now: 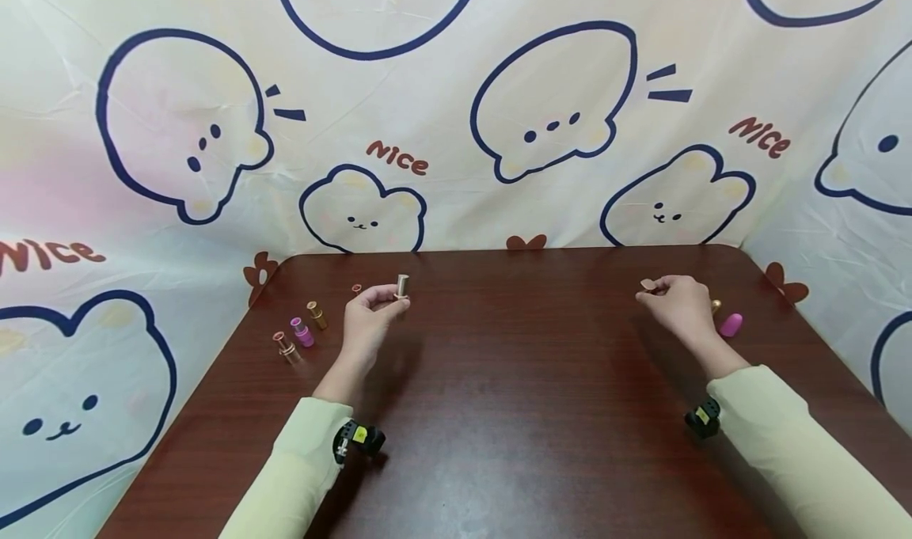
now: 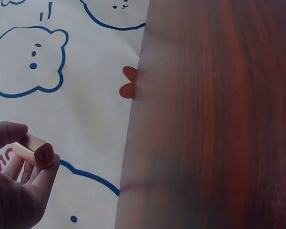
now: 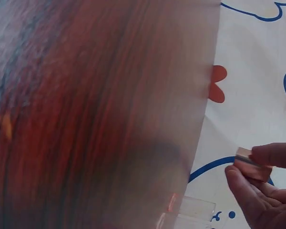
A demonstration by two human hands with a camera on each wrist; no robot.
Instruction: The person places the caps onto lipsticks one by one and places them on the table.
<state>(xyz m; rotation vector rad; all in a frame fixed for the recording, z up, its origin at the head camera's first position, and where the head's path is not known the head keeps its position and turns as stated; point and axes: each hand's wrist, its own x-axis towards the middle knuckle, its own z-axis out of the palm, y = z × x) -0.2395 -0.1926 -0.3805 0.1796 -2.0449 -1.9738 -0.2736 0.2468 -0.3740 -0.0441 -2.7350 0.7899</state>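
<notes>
My left hand (image 1: pixel 368 324), raised over the left side of the table, pinches a gold lipstick tube (image 1: pixel 402 286) between thumb and fingers. Its end facing the left wrist camera shows dark red inside the gold rim (image 2: pixel 44 155). Over on the right, my right hand (image 1: pixel 677 305) pinches a small rose-gold lipstick cap (image 3: pixel 252 167) at its fingertips, partly covered by them. Beside the left hand stand a rose-gold lipstick tube (image 1: pixel 286 349), a purple one (image 1: pixel 302 332) and a gold one (image 1: pixel 317 316). Another reddish tube (image 1: pixel 356 289) shows partly behind that hand.
A magenta cap (image 1: pixel 731 324) and a partly hidden gold piece (image 1: pixel 716 306) are by the right wrist. Clear plastic pieces (image 3: pixel 198 207) show low in the right wrist view. Printed cloth (image 1: pixel 456 127) hangs behind the brown table (image 1: pixel 527 412).
</notes>
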